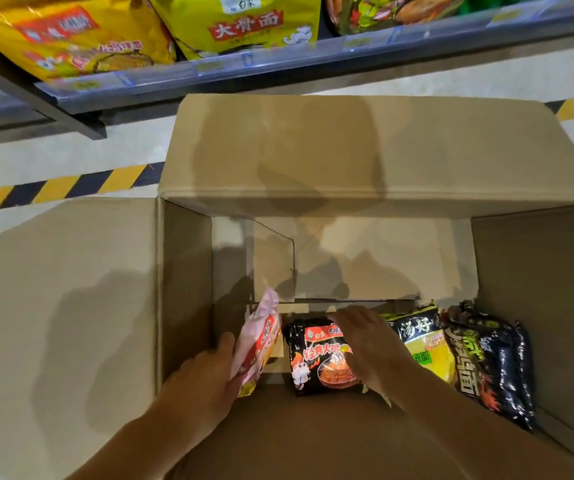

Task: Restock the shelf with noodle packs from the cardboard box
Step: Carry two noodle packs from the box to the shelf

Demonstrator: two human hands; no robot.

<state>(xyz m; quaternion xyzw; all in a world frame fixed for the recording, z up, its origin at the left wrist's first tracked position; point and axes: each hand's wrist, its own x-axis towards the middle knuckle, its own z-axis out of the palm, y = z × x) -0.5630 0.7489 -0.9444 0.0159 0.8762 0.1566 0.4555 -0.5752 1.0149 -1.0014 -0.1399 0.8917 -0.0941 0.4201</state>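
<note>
My left hand [206, 372] has its fingers clamped on a pale pink noodle pack [257, 344], held upright. My right hand [365, 341] rests flat, fingers apart, on a black-and-red noodle pack [313, 362]. Just right of those fingers lie a yellow pack [424, 344] and a black pack [490, 362]. The brown cardboard box [348, 161] looks nearly emptied; four packs are left. Beyond, the grey metal shelf [278, 60] already carries yellow packs.

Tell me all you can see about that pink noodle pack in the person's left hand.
The pink noodle pack is a glossy plastic pouch, pale pink with a red label panel and a yellowish bottom corner. It stands tilted on edge, its crimped top end pointing up and away. The left hand grips its lower part from the left, thumb along its side. It is inside the cardboard box, near the left wall, just left of a black noodle pack; whether they touch is unclear.
</note>
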